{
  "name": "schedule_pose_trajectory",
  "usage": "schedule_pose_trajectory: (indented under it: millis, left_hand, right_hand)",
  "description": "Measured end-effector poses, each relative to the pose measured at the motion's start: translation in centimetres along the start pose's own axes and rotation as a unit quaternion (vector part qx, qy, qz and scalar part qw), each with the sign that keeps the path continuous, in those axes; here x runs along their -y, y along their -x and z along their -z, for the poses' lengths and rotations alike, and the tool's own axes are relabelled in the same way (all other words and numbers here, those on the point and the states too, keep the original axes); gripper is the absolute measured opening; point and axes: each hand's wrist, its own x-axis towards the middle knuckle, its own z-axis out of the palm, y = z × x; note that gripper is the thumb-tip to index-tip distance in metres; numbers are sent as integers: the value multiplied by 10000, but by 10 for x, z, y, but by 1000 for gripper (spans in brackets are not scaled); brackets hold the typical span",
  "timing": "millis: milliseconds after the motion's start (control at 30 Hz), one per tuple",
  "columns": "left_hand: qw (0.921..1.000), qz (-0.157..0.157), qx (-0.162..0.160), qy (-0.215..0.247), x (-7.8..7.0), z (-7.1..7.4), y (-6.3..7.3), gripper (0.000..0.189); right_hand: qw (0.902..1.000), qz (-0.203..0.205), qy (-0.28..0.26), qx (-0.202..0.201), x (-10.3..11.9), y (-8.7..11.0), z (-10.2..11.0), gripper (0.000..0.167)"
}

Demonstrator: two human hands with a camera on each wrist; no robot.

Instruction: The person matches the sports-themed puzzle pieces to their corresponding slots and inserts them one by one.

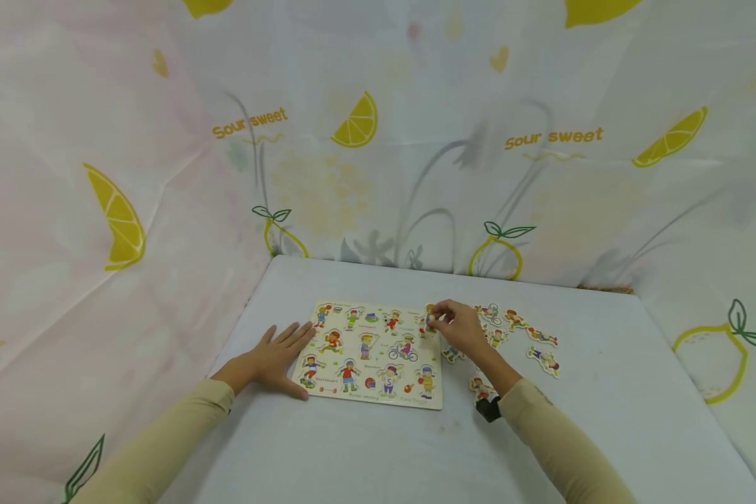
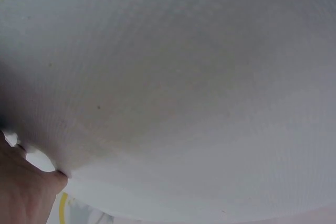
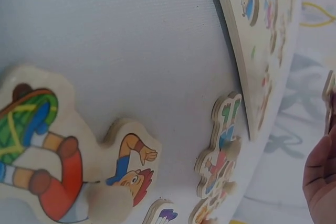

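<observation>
Left hand [image 1: 276, 358]: spread over board [image 1: 409, 401] at 9 o'clock edge, presumably steadying it on table [image 1: 378, 448]. Right hand [image 1: 463, 327]: pinching puzzle piece [image 3: 328, 97] at board's 2 o'clock corner; fingertip grip suits small part. Loose pieces [image 1: 544, 360]: 3 o'clock of board, likely for right-hand reach.

On the white cloth surface [image 1: 384, 448], a cream rectangular wooden board [image 1: 382, 357] lies left of loose, multicoloured wooden figure pieces [image 1: 544, 360]. The left hand [image 1: 277, 360] rests across the board's left edge; the right hand [image 1: 463, 327], with 1 such piece [image 1: 429, 313], is at its far right corner.
</observation>
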Motion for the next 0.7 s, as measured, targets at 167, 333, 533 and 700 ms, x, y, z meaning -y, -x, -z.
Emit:
schedule_pose_trajectory:
  millis: [167, 333, 533, 700]
  left_hand:
    - [9999, 42, 98, 1, 0, -1, -3, 142]
    - [9999, 19, 109, -7, 0, -1, -2, 142]
    - [9999, 63, 129, 18, -1, 1, -1, 143]
    - [9997, 131, 186, 15, -2, 2, 1, 144]
  right_hand:
    - [9999, 106, 69, 78, -1, -4, -7, 18]
    - [9993, 30, 83, 362, 2, -9, -18, 14]
    - [9973, 72, 98, 720, 10, -17, -34, 13]
    - [9955, 172, 13, 933, 20, -19, -45, 13]
